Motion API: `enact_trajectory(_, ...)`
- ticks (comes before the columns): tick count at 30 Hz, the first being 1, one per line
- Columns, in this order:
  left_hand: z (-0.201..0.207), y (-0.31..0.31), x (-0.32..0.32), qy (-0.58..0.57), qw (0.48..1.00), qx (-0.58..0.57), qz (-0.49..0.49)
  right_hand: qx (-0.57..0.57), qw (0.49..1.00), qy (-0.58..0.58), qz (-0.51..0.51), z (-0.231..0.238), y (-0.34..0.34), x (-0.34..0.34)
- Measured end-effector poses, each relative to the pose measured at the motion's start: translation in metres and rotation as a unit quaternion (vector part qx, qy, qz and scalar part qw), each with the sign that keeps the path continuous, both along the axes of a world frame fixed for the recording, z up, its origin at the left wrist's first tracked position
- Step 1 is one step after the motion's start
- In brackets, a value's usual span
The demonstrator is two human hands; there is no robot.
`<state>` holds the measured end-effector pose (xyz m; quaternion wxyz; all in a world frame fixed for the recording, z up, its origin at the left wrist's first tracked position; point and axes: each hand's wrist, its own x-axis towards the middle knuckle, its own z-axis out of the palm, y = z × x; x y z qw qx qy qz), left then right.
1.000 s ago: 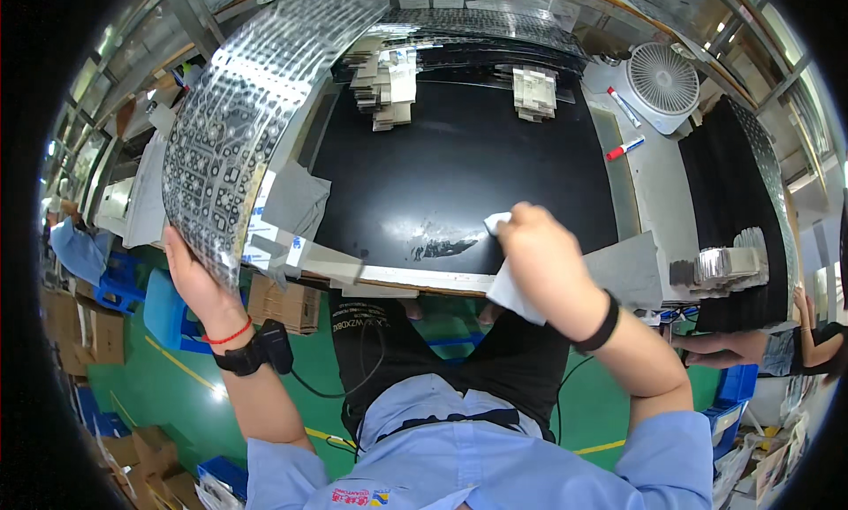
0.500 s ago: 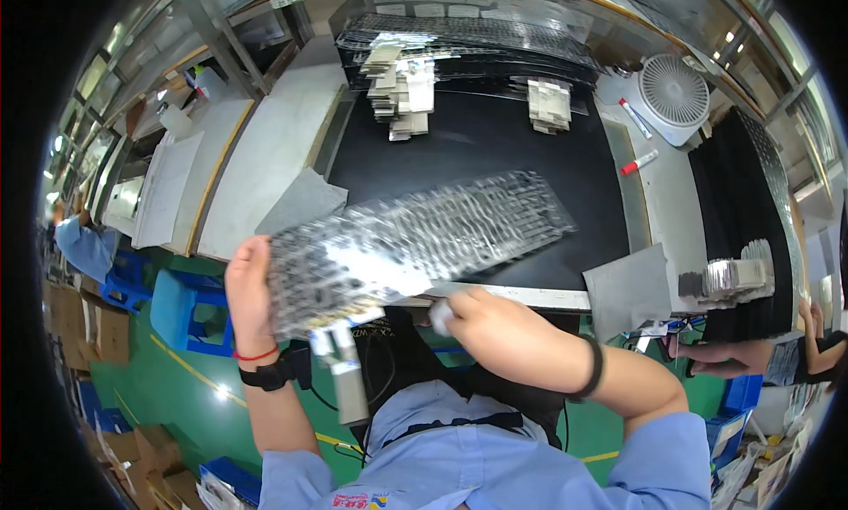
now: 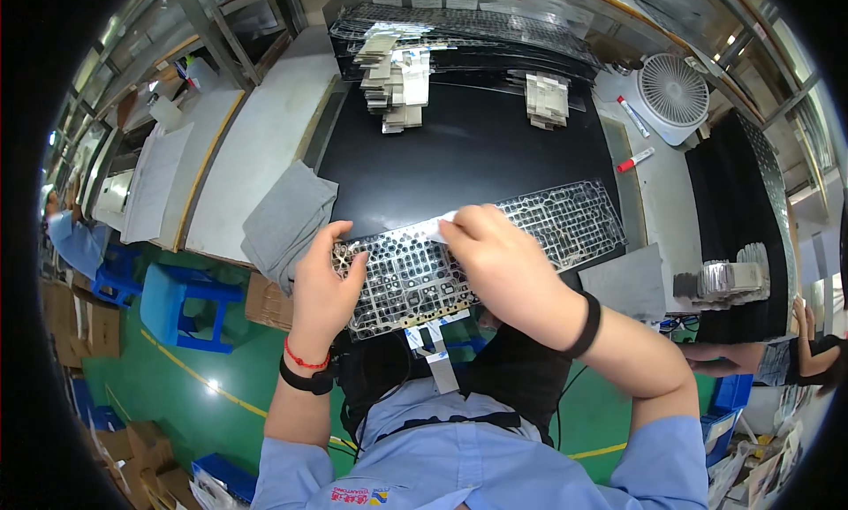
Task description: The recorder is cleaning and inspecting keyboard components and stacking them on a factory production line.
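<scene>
A long, thin keyboard membrane sheet, see-through with dark and silvery circuit patterns, lies slanted over the front edge of the black work surface. My left hand is closed on its left end, thumb on top. A flat grey-and-white tail hangs from its near edge toward my lap. In my right hand, a small white wad, perhaps a wipe, is pinched against the sheet's far edge, left of its middle. My right hand hides part of the sheet.
More such sheets are stacked at the back, their tails bunched on top. A white fan and markers stand at right. Grey cloths lie on the left front edge. At far right are black sheets and another person's arm.
The sheet has come down and moved right, from tilted in the air to over the front edge. My right hand has moved forward, bringing the white wad onto it.
</scene>
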<state>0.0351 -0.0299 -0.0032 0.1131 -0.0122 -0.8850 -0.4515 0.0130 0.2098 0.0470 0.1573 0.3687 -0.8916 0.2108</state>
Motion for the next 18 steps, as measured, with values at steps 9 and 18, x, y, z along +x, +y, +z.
enact_trajectory(9, 0.006, -0.001, 0.001, -0.04, 0.999, 0.01, -0.011, 0.232, 0.971, -0.051, 0.002, -0.026, -0.055, -0.014)
enact_trajectory(18, -0.004, -0.004, 0.003, -0.043, 0.988, 0.151, -0.015, 0.104, 0.981, -0.098, 0.132, -0.027, -0.051, -0.01)
